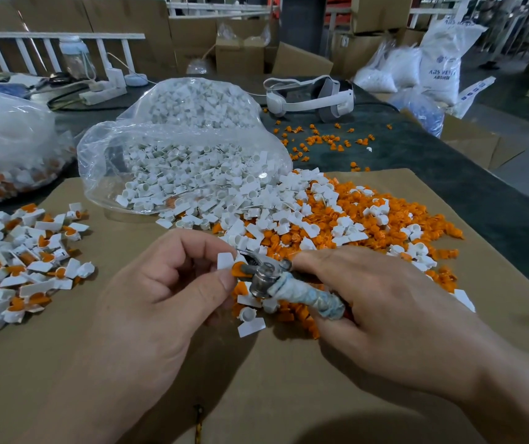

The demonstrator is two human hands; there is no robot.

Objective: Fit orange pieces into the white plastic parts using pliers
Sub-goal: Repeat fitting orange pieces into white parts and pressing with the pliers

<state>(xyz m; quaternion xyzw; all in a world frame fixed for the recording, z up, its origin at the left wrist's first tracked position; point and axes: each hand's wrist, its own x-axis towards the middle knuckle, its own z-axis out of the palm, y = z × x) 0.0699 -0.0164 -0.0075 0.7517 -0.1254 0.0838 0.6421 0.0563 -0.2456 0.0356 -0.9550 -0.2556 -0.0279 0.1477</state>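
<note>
My left hand [157, 293] pinches a small white plastic part [225, 260] with an orange piece [237, 270] at its lower edge. My right hand [381, 302] grips the pliers [276, 277] by their cloth-wrapped handle, and the metal jaws sit against the orange piece. Behind the hands lies a mixed heap of loose orange pieces [368, 219] and white parts [250, 200] on the cardboard sheet [256, 395].
An open clear bag of white parts [179, 149] lies behind the heap. Fitted white-and-orange parts [23, 261] are piled at the left. Another filled bag [7, 145] sits far left. A white headset [311, 96] and scattered orange pieces [320, 142] lie on the dark table.
</note>
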